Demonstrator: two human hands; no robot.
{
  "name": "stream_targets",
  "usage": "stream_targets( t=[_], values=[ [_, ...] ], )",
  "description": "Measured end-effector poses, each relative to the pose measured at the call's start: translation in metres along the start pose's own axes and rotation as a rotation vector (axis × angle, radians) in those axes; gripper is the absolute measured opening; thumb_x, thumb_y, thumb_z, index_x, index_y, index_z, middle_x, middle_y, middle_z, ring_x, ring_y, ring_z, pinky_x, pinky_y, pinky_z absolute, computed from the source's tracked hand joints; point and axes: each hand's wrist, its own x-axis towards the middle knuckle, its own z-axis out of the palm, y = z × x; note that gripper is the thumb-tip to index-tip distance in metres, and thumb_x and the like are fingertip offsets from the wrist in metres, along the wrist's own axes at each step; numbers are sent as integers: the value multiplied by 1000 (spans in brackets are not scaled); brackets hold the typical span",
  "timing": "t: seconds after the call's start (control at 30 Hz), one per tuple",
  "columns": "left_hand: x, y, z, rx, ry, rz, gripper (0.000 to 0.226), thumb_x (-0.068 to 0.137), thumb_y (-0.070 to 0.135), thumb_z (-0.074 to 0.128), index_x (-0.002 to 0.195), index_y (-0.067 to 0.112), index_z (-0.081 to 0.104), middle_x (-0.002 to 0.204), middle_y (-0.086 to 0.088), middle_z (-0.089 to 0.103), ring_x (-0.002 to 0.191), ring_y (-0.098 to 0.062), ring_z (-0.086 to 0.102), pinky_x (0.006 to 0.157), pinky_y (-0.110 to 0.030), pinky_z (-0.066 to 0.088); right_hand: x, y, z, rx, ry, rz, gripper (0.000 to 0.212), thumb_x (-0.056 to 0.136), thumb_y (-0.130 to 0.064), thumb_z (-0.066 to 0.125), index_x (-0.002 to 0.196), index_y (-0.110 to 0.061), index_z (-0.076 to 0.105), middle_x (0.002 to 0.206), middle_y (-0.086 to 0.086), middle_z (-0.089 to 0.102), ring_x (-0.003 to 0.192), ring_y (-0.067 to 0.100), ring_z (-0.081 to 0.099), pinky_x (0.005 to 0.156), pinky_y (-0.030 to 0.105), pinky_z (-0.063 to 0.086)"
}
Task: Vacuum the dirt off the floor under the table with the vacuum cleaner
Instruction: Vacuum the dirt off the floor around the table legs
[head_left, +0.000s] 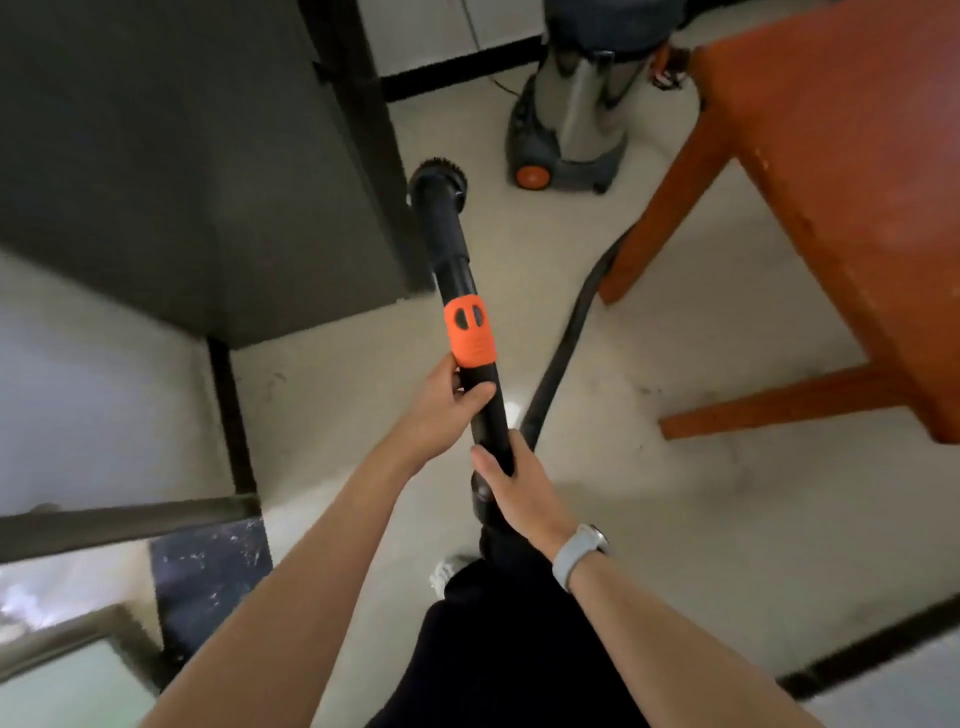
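1. Two hands hold the vacuum wand (470, 364): the left hand (447, 400) grips it just below the orange collar (470, 335), fingers and thumb curled round the tube; the right hand (514, 483) wraps it nearer the body, where the tube meets the hose (566, 332), a pale wristband (574, 556) behind it

2. Ahead of the left hand the wand runs down to a round brush head (439, 179), close by the dark table leg (374, 140). Whether the bristles touch the floor (675, 519) I cannot tell

3. Beyond the brush stands the vacuum cleaner (576, 104), a steel canister on an orange-wheeled base. Its hose trails back toward the right hand, passing beside a leg of the red-brown stool (831, 156) off to the right

4. The dark table (156, 145) lies left of both hands; the floor beneath it is mostly hidden by the top

5. Handling, as I judge it: the wand is stiff, smooth plastic and probably light, so the spread two-hand hold suits steering, front hand guiding and rear hand pushing. The hose is flexible and likely to drag or snag on the stool leg. The canister looks heavier and would roll if tugged

6. Dirt under the table looks still to be reached
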Motion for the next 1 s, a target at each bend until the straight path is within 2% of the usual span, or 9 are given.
stream_targets(
  t=[0.07, 0.23, 0.33, 0.43, 0.57, 0.7, 0.87, 0.93, 1.0],
  values=[
    [26, 21, 24, 58, -99, 32, 20, 94, 9, 53, 113, 16, 48, 109, -2, 58, 105, -16, 56, 97, -34, 46, 9, 4, -18, 146, 107, 27, 10, 96, -26, 53, 95, -17, 50, 74, -1, 55, 58, -4, 53, 59, 8, 42],
    [89, 50, 72, 125, -254, 80, 25, 96, 11, 50, 119, 20, 51, 110, 5, 59, 103, -8, 55, 92, -25, 45, 53, 12, -55, 408, 294, 76, 18, 95, -28, 52, 99, -11, 54, 88, 4, 61, 78, 11, 58, 70, 14, 45],
    [128, 49, 83, 211, -283, 83, 32, 98, 16, 49, 129, 15, 52, 113, 4, 61, 104, -7, 57, 97, -29, 44, 83, 14, -75, 554, 342, 64, 21, 97, -27, 50, 101, -7, 55, 84, 1, 62, 78, 10, 60, 75, 18, 48],
    [157, 38, 89, 282, -293, 39, 33, 98, 20, 48, 130, 13, 51, 121, -4, 61, 110, -14, 58, 101, -33, 43, 107, 25, -87, 612, 357, 79, 23, 97, -30, 50, 104, -9, 55, 86, 2, 62, 82, 12, 61, 82, 26, 50],
    [205, 8, 97, 312, -286, -29, 27, 98, 17, 45, 124, 12, 54, 108, -1, 62, 87, -4, 60, 85, -24, 45, 148, 47, -100, 635, 404, 131, 21, 96, -34, 50, 96, -13, 53, 84, 3, 59, 79, 13, 59, 79, 25, 49],
    [261, -36, 99, 334, -278, -84, 25, 99, 11, 41, 119, 7, 55, 105, -6, 61, 83, -11, 58, 71, -14, 45, 200, 71, -108, 718, 487, 205, 24, 97, -34, 49, 90, -12, 52, 76, 3, 60, 67, 11, 60, 70, 23, 51],
    [337, -94, 94, 429, -386, -157, 24, 99, 8, 42, 118, 2, 56, 106, -11, 60, 91, -19, 56, 78, -23, 41, 275, 125, -100, 817, 612, 363, 25, 94, -39, 52, 88, -15, 54, 85, 9, 64, 81, 24, 63, 88, 41, 52],
    [372, -118, 91, 513, -453, -143, 23, 98, 7, 44, 116, 3, 57, 111, -15, 62, 95, -21, 58, 83, -23, 40, 302, 149, -100, 743, 689, 433, 24, 93, -40, 54, 86, -17, 54, 90, 13, 67, 85, 28, 65, 86, 41, 54],
    [407, -141, 89, 628, -505, -106, 22, 98, 11, 45, 115, 7, 58, 115, -15, 63, 102, -25, 60, 91, -27, 44, 324, 171, -103, 630, 763, 458, 23, 93, -37, 55, 84, -16, 53, 87, 16, 68, 79, 28, 66, 79, 40, 55]
  ],
)
